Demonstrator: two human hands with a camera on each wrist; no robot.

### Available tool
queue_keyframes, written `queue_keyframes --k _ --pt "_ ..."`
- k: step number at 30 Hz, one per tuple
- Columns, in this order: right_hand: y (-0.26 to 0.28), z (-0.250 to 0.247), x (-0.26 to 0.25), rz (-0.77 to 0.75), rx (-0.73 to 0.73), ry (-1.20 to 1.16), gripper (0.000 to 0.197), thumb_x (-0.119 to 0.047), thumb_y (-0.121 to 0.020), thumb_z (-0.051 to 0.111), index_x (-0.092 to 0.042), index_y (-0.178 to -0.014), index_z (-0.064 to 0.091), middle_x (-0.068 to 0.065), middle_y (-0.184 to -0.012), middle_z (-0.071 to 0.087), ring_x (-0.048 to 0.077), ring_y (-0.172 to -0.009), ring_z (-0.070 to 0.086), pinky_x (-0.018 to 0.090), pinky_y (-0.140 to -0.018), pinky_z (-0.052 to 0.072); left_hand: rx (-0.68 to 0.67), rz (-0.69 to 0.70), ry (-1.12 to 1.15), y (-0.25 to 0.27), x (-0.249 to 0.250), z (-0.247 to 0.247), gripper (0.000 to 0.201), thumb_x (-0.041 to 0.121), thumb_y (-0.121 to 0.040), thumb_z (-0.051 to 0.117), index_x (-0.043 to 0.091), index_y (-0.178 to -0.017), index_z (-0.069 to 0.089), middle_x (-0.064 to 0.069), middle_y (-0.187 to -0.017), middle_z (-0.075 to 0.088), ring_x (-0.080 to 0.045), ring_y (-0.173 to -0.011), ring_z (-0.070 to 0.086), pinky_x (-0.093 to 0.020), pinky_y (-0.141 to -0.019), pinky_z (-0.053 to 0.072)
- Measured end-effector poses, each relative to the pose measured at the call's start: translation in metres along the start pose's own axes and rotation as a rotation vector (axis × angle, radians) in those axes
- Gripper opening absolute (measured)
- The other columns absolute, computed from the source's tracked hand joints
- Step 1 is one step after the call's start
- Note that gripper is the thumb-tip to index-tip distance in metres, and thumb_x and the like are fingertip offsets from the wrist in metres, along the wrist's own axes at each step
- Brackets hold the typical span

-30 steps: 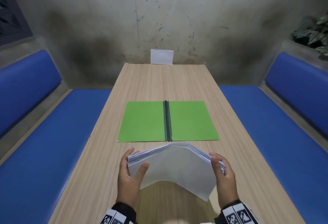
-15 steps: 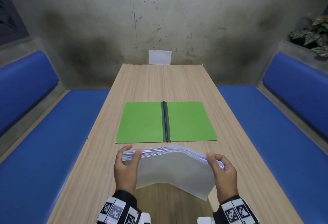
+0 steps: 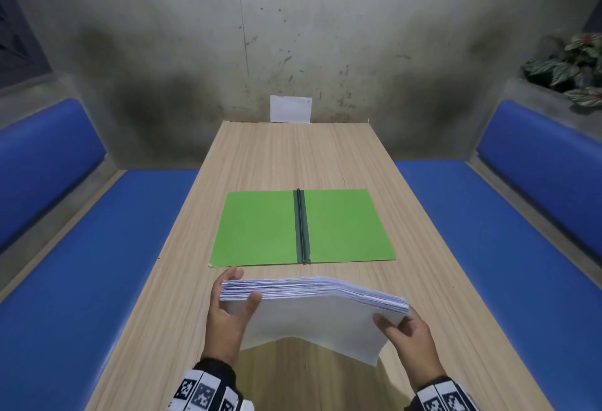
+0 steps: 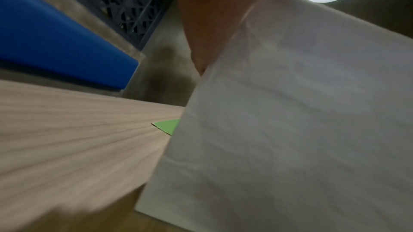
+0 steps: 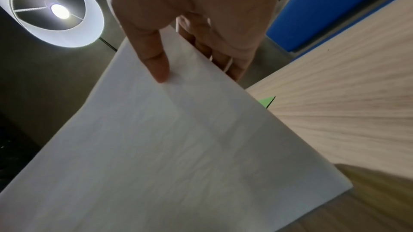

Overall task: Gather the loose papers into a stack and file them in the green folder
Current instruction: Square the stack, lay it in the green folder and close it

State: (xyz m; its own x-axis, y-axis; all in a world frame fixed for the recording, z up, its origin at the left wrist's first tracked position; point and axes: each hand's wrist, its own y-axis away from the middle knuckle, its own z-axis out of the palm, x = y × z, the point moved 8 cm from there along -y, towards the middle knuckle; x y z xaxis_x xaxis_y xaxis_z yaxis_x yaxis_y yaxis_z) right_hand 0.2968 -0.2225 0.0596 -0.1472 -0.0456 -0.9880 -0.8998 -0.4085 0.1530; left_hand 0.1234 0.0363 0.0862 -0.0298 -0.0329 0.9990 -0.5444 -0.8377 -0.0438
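A thick stack of white papers (image 3: 312,316) stands on edge on the wooden table (image 3: 293,156), tilted toward me, its top edge nearly level. My left hand (image 3: 233,299) grips the stack's left end, thumb on the near face and fingers behind. At the right end my right hand (image 3: 399,326) grips it, thumb on the near sheet. The green folder (image 3: 260,228) lies open and flat just beyond the stack, its dark spine (image 3: 301,224) in the middle. Each wrist view is filled by the papers (image 4: 290,121) (image 5: 178,138), with a corner of the folder (image 4: 168,127) (image 5: 267,101) showing.
Blue benches (image 3: 97,264) (image 3: 508,247) run along both sides of the table. A small white sheet (image 3: 291,108) leans on the stained wall at the far end. A potted plant (image 3: 573,68) sits on the right ledge. A lit lamp (image 5: 55,8) hangs overhead.
The stack's humped top edge has flattened and levelled out. Both hands have shifted slightly on the ends while still holding the papers upright in front of the folder.
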Motion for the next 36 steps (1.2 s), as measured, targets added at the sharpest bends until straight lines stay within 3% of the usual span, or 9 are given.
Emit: queue_keyframes --k 6,11,16,18,21,25,30,33,36 --pt "0.001 0.021 -0.019 -0.027 -0.023 -0.090 0.021 0.005 -0.088 0.059 -0.015 -0.090 0.067 -0.008 -0.064 0.076 0.006 -0.057 0.068 0.016 -0.052 0.054 0.086 -0.047 0.010 0.007 0.010 -0.002 0.055 0.047 -0.045 0.086 0.013 -0.079 0.059 -0.006 -0.071 0.068 -0.028 -0.070 0.064 -0.021 -0.055 0.050" --pt "0.012 0.027 -0.037 -0.158 -0.010 -0.103 0.019 0.000 -0.085 0.064 -0.019 -0.089 0.066 0.001 -0.083 0.072 0.019 -0.078 0.063 0.024 -0.069 0.053 0.142 0.086 -0.011 0.020 0.031 -0.013 0.051 0.007 -0.059 0.085 0.039 -0.086 0.055 -0.007 -0.102 0.063 -0.032 -0.098 0.059 -0.035 -0.092 0.049" --pt "0.012 0.027 -0.027 -0.111 0.024 -0.034 0.024 -0.007 -0.083 0.067 -0.027 -0.093 0.059 0.001 -0.107 0.062 0.016 -0.092 0.058 0.023 -0.076 0.046 0.064 0.050 -0.029 0.029 0.019 -0.011 0.063 0.069 -0.035 0.075 0.064 -0.091 0.047 0.013 -0.106 0.059 -0.009 -0.101 0.056 -0.031 -0.089 0.043" --pt "0.013 0.027 -0.032 -0.091 0.049 -0.069 0.011 -0.033 -0.082 0.066 -0.026 -0.089 0.061 0.001 -0.105 0.064 0.012 -0.088 0.059 0.021 -0.069 0.044 0.095 0.029 -0.005 0.027 0.014 -0.015 0.058 0.074 -0.039 0.069 0.061 -0.092 0.050 0.014 -0.107 0.061 -0.015 -0.101 0.056 -0.038 -0.092 0.044" --pt "0.007 0.023 -0.029 -0.061 0.097 -0.102 0.066 -0.079 -0.049 0.065 -0.020 -0.078 0.066 -0.004 -0.079 0.068 0.007 -0.066 0.060 0.023 -0.059 0.043 0.147 -0.016 0.061 0.022 0.011 -0.019 0.037 0.057 -0.056 0.068 0.048 -0.090 0.060 0.026 -0.094 0.066 -0.019 -0.089 0.051 -0.039 -0.091 0.041" --pt "0.001 0.020 -0.027 -0.010 0.169 -0.157 0.023 -0.019 -0.089 0.063 -0.013 -0.067 0.061 0.003 -0.069 0.060 0.011 -0.055 0.056 0.026 -0.053 0.040 0.175 -0.134 0.142 0.015 -0.004 -0.023 0.008 0.025 -0.081 0.068 0.033 -0.084 0.069 0.010 -0.089 0.068 -0.020 -0.082 0.050 -0.035 -0.078 0.043" --pt "-0.002 0.023 -0.026 -0.063 0.072 -0.082 0.014 -0.013 -0.086 0.067 -0.020 -0.075 0.062 0.002 -0.074 0.063 0.018 -0.064 0.054 0.026 -0.055 0.043 0.144 -0.190 0.145 0.013 -0.005 -0.018 0.025 0.042 -0.081 0.064 0.020 -0.070 0.060 -0.015 -0.071 0.057 -0.026 -0.069 0.052 -0.034 -0.065 0.040" --pt "0.001 0.027 -0.017 -0.096 -0.067 0.072 0.034 0.002 -0.077 0.073 -0.022 -0.093 0.056 0.001 -0.088 0.064 0.019 -0.076 0.060 0.025 -0.065 0.049 0.074 -0.145 0.080 0.018 0.000 -0.015 0.046 0.070 -0.046 0.072 0.036 -0.074 0.060 -0.012 -0.081 0.061 -0.028 -0.072 0.055 -0.036 -0.067 0.045" --pt "0.000 0.019 -0.007 -0.072 -0.037 0.103 0.033 0.008 -0.081 0.066 -0.022 -0.092 0.056 0.004 -0.085 0.065 0.023 -0.076 0.059 0.013 -0.060 0.049 0.025 -0.128 -0.060 0.024 -0.002 -0.013 0.041 0.036 -0.061 0.083 0.053 -0.080 0.051 -0.012 -0.101 0.059 -0.032 -0.093 0.058 -0.045 -0.083 0.049"
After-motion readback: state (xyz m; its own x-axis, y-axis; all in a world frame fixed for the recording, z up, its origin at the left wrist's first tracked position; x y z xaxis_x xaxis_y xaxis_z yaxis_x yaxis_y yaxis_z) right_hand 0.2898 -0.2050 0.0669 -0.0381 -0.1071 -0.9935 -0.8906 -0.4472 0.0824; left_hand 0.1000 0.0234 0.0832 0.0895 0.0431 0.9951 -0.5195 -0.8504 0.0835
